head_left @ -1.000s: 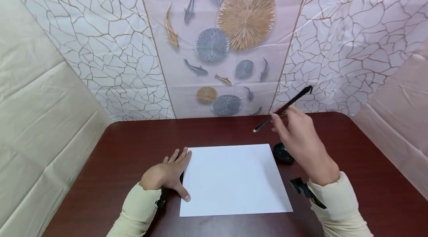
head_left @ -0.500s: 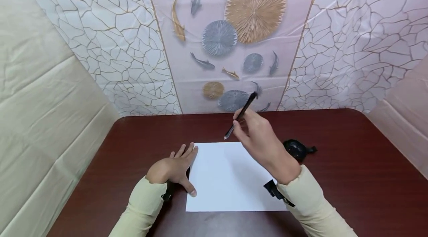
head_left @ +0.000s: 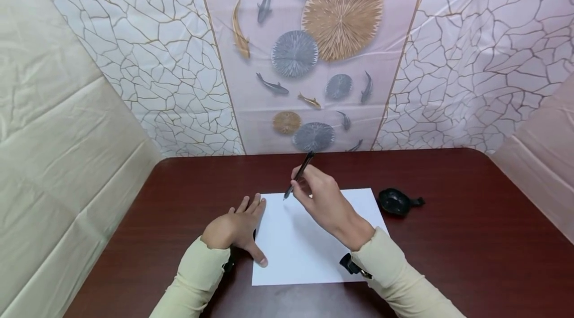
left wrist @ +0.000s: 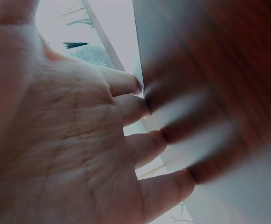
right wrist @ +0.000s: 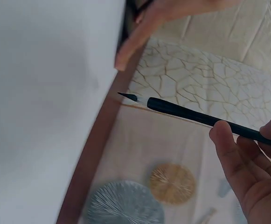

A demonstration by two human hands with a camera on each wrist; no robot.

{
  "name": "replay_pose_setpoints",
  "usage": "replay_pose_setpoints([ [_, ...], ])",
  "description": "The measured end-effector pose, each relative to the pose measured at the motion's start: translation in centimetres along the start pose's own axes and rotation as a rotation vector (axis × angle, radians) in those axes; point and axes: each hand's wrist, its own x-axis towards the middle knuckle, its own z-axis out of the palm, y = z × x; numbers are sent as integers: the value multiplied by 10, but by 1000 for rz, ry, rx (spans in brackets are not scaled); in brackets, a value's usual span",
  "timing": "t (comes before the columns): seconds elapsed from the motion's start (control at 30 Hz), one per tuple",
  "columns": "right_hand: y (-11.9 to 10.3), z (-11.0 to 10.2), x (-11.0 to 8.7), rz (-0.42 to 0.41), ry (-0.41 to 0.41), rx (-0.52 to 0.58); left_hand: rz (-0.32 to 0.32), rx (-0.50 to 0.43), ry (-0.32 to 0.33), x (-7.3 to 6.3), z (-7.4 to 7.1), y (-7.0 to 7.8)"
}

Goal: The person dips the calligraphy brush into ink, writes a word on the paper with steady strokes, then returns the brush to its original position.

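A white sheet of paper (head_left: pixel 305 253) lies on the table. My left hand (head_left: pixel 237 231) rests along its left edge, fingers spread and straight, thumb on the paper. My right hand (head_left: pixel 329 206) pinches an ink brush (right wrist: pixel 186 111) by its dark handle, over the upper part of the sheet. In the right wrist view the bristles (right wrist: pixel 128 96) are black at the point and whitish near the handle. The brush slants, tip down toward the upper left of the paper. Seen from the left wrist, the palm and fingertips (left wrist: pixel 177 186) of the left hand meet the dark red surface.
A small black dish (head_left: pixel 394 202) with a short handle stands right of the paper. The dark red table (head_left: pixel 466 243) ends at a patterned cloth backdrop (head_left: pixel 350 14). Pale cloth walls (head_left: pixel 76 158) flank both sides.
My right hand has carried the brush left and down, from beside the black dish to over the upper left of the paper. The dish now shows fully. My left hand stays on the paper's edge.
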Motion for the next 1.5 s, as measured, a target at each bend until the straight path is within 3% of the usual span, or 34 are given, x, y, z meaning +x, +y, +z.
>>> replay_pose_setpoints([
  [0.33,3,11,-2,2,-27,74,-12,11,4,2,0,1],
  [0.97,5,17,-4,15,-44,92,-21,1,0,2,1,1],
  [1.5,-3,19,-6,-7,-110,144,-29,7,9,2,2,1],
])
